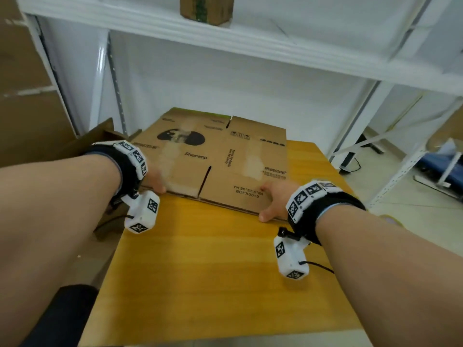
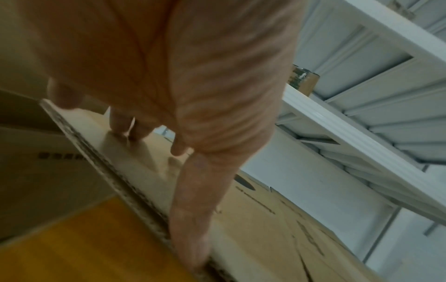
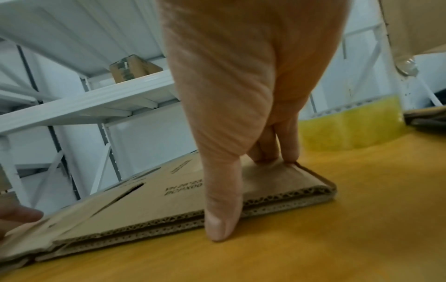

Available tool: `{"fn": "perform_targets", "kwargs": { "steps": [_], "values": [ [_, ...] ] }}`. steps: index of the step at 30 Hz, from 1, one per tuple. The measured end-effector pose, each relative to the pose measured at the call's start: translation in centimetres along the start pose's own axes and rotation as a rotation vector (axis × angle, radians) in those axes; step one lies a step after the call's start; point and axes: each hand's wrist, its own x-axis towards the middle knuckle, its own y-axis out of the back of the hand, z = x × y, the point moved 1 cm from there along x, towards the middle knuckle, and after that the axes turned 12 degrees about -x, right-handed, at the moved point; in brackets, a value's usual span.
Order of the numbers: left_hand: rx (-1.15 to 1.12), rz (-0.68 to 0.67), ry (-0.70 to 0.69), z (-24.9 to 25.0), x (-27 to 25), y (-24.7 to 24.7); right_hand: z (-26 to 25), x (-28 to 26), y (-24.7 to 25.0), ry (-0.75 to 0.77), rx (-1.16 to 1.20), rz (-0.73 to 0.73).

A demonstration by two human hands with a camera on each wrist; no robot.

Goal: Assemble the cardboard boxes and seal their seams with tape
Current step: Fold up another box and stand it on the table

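Observation:
A flattened cardboard box [image 1: 213, 156] printed "Sheeeep" lies on the far half of the yellow wooden table [image 1: 213, 259]. My left hand [image 1: 156, 181] is at its near left corner, with straight fingers [image 2: 128, 126] resting on top and the thumb [image 2: 190, 219] lying along the near edge of the box [image 2: 253, 219]. My right hand [image 1: 273, 199] is at the near right corner. There the fingers [image 3: 277, 148] press on the top face of the box [image 3: 149, 206], and the thumb [image 3: 222, 215] stands against its corrugated edge, tip on the table [image 3: 337, 229].
A white metal shelf rack [image 1: 225, 41] hangs over the table's far side, with a small taped carton [image 1: 205, 8] on it. An open cardboard box [image 1: 100, 139] and large cartons [image 1: 25, 83] stand to the left. The table's near half is bare wood.

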Motion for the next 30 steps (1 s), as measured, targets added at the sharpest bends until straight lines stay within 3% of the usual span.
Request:
{"fn": "perform_targets", "kwargs": {
  "steps": [2, 7, 10, 21, 30],
  "values": [
    [-0.056, -0.062, -0.002, -0.4, 0.0, -0.2, -0.3, 0.0, 0.7, 0.015, -0.089, -0.016],
    [-0.062, 0.01, -0.134, 1.1, -1.0, -0.5, -1.1, -0.9, 2.2, 0.045, -0.2, -0.006],
    [-0.052, 0.055, -0.175, 1.8, -0.8, -1.0, -0.9, -1.5, 3.1, 0.018, -0.19, 0.086],
    [0.124, 0.347, -0.227, 1.4, -3.1, -0.7, 2.0, -4.7, 4.0, -0.079, 0.092, 0.319],
    [-0.103, 0.657, -0.398, 4.3, -7.3, 4.6, 4.4, -5.9, 4.1, -0.183, 0.42, 0.574]
  ]
}}
